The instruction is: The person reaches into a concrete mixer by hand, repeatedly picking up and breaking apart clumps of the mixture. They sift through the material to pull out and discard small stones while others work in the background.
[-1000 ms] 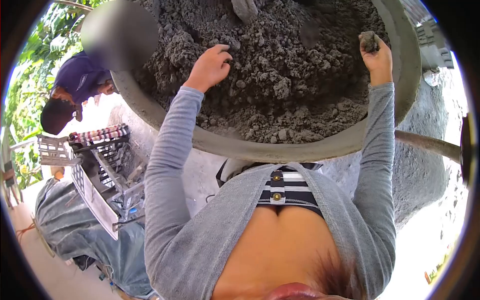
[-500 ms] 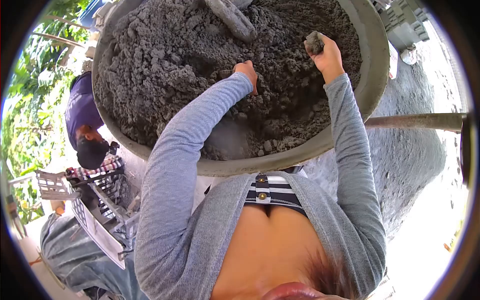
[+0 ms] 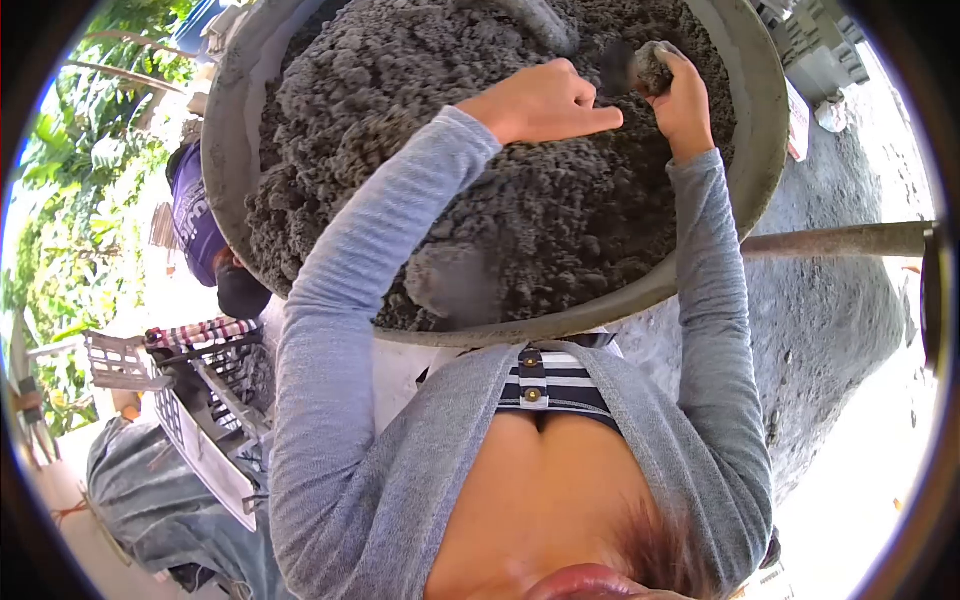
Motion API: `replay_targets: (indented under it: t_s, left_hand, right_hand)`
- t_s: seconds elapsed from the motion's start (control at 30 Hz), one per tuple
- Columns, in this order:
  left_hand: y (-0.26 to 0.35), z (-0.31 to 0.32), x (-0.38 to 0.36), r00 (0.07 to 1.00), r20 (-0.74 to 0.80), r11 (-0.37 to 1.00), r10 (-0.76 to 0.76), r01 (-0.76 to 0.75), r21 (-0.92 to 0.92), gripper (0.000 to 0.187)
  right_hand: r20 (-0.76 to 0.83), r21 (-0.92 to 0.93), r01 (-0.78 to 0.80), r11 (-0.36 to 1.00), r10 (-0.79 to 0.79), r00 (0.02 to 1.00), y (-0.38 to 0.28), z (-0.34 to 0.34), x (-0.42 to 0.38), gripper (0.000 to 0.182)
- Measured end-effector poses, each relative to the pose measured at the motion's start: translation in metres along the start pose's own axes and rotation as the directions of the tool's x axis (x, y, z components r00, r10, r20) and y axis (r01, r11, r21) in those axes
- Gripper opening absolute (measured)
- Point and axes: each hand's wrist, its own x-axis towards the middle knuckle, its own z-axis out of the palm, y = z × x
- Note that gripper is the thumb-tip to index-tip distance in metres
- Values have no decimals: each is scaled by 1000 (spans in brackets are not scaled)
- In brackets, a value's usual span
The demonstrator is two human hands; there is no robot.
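My right hand (image 3: 688, 108) is closed around a rough grey lump (image 3: 655, 68) above the right side of a large round pan (image 3: 752, 130). Just left of it, my left hand (image 3: 535, 103) is raised over the pan, thumb stretched toward the lump and fingers bent apart from it. Nothing shows in that hand. A small dark blur (image 3: 617, 68) hangs between the hands. Grey, crumbly mix (image 3: 350, 110) fills the pan, with a thick, mix-coated bar (image 3: 545, 22) across its far part.
A person in a purple shirt (image 3: 195, 215) bends at the left of the pan. Plastic crates (image 3: 200, 440) stand at lower left. On the right are a horizontal pole (image 3: 840, 243), a grey heap (image 3: 830, 330) and stacked grey blocks (image 3: 820, 50).
My left hand has come up out of the mix and moved right and away from me. The right hand, with the lump, shifted slightly right. The bar and surface of the mix have shifted.
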Motion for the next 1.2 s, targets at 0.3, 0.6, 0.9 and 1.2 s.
replay_targets:
  t_s: [0.3,0.6,0.9,1.2]
  left_hand:
    - [-46,-58,-157,926,-362,887,-103,-80,-455,43]
    - [-71,13,-217,859,-263,712,-440,155,-685,39]
    - [-37,77,-198,949,-208,816,-238,79,-572,19]
    - [-42,82,-195,913,-336,851,-232,23,-524,18]
  right_hand:
    - [434,-311,152,938,-2,901,-59,42,-49,45]
    - [720,-511,376,773,146,679,-77,103,-99,42]
    - [849,-504,671,544,171,499,-62,58,-164,44]
    - [507,-655,327,681,75,859,-38,1,-176,44]
